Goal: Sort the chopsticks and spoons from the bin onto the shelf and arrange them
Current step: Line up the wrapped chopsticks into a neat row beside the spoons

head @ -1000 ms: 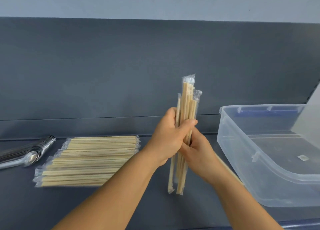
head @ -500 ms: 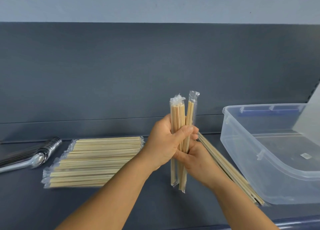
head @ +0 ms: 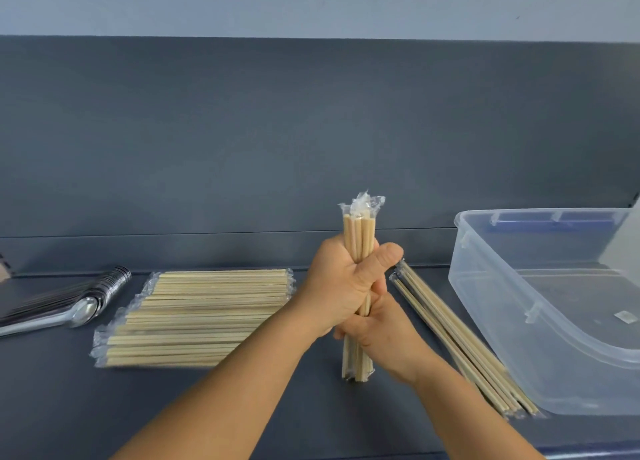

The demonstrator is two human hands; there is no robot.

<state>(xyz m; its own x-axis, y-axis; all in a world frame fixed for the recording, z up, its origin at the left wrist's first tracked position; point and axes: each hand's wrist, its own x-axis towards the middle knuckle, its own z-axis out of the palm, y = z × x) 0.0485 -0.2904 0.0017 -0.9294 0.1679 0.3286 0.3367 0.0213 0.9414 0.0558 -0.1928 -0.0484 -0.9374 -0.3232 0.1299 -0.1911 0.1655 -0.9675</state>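
Both hands gripped an upright bundle of wrapped chopsticks (head: pixel 358 238) standing on the shelf (head: pixel 52 407): the left hand (head: pixel 341 286) above, the right hand (head: pixel 381 335) below. Left of the bundle lay a chopstick stack (head: pixel 201 317) and spoons (head: pixel 69 307); right, the clear bin (head: pixel 554 307).

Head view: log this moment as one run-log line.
left hand, right hand: grip upright wrapped wooden chopstick bundle | clear plastic bin: right

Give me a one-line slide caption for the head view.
Both hands, left above right, grip an upright bundle of chopsticks on the shelf.
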